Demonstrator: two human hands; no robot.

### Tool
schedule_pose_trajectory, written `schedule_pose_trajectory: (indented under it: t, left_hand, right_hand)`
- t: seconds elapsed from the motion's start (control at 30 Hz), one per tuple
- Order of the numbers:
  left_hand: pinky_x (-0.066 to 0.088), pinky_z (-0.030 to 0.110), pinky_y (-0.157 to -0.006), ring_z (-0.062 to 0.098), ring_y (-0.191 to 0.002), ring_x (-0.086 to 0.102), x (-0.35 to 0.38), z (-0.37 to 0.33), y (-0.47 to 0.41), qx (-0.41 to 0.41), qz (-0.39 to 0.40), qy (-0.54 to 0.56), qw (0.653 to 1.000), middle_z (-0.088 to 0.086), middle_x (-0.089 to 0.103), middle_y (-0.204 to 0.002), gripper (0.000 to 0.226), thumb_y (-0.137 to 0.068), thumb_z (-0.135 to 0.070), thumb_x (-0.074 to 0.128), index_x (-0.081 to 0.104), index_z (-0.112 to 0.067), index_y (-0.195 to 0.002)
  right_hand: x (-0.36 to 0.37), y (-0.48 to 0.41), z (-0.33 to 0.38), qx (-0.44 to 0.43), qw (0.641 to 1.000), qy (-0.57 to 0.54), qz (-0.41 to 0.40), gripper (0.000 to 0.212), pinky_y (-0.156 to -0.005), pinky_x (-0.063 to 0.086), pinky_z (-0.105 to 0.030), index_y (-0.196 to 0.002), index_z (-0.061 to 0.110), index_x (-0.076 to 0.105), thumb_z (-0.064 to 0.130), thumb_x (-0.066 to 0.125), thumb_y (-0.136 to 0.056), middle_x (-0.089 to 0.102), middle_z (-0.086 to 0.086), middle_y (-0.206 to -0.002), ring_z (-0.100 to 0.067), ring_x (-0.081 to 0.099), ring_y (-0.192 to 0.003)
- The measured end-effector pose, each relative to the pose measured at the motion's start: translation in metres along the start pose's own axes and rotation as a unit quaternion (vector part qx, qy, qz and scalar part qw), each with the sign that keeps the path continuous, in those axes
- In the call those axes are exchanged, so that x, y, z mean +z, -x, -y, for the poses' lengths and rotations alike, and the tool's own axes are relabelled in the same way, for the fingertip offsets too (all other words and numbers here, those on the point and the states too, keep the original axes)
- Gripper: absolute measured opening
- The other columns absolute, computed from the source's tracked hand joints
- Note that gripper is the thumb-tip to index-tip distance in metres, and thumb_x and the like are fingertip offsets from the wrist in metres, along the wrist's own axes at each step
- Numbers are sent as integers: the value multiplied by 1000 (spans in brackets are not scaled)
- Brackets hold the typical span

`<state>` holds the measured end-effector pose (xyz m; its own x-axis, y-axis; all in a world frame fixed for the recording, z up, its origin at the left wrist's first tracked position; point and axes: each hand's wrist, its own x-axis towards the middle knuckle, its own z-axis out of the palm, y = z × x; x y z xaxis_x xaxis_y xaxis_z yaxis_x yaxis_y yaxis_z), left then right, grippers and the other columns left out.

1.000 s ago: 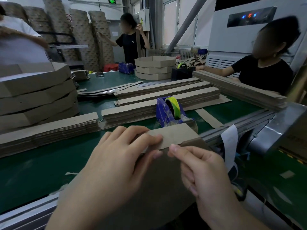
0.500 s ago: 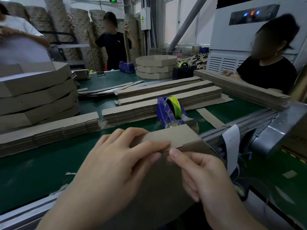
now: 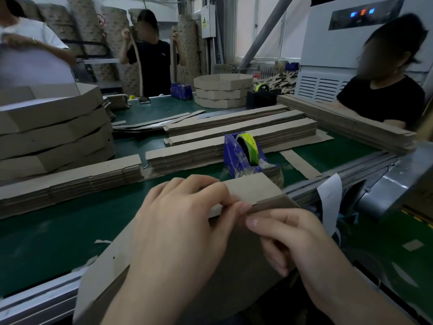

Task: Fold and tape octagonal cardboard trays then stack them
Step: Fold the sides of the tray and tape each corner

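Cardboard tray [image 3: 253,191] seam in the pinching grip of left hand [image 3: 185,221] and right hand [image 3: 293,238].

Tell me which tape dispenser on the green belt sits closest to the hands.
The blue tape dispenser with the yellow-green roll, just beyond the held cardboard strip. The other blue one and the black one stand far across the belt.
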<state>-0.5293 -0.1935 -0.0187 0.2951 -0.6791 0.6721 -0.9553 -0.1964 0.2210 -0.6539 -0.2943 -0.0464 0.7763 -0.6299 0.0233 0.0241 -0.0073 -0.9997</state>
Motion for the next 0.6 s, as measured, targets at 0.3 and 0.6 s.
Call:
schedule_pose_trajectory:
  t: [0.3, 0.6]
  left_hand:
    - [37, 28, -69, 14, -80, 63, 3, 1, -1, 7, 2, -6, 1000, -16, 67, -91, 16, -76, -51, 62, 67, -36, -72]
    - [45, 31, -73, 18, -84, 64, 5, -7, 0, 17, 43, -44, 998, -13, 66, -95, 25, -69, -49, 64, 66, -36, -91]
  right_hand:
    - [-18, -3, 5, -44, 980, 180, -72, 39, -44, 32, -25, -66, 18, 74, 54, 61, -77, 38, 2, -37, -8, 35, -35]
    - [-20, -34, 14, -274, 861, 414, -113, 28, -93, 42, -32, -106, 25, 68, 37, 49, -90, 56, 14, -104, -8, 51, -107]
